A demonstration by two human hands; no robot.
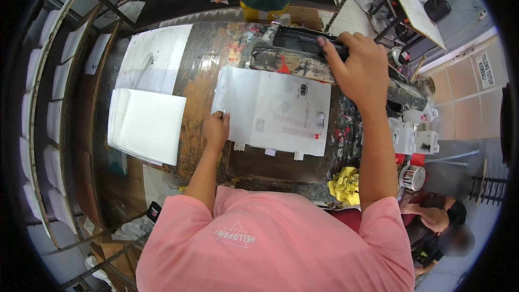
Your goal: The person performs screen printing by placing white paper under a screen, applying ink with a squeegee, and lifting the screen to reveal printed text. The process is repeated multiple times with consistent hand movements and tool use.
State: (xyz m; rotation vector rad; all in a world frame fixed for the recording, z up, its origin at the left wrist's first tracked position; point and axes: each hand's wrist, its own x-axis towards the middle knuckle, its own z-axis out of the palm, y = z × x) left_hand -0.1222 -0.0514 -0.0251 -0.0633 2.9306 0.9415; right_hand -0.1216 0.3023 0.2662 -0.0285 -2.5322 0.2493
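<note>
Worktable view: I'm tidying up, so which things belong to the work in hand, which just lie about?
Seemingly in use:
white printed sheet, at the left hand
paint-stained block, at the right hand
probably the white stack

Apparently just lying about:
crumpled yellow material
round can

Print [317, 136] and a barcode [304, 91] are seen on the white sheet [278, 111], lettering [235, 238] on the pink shirt [275, 246] and wall sign [485, 70].

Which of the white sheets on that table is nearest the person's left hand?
The rightmost sheet, marked with a black barcode: the left hand is at its left edge. The other white sheets lie farther left.
</note>
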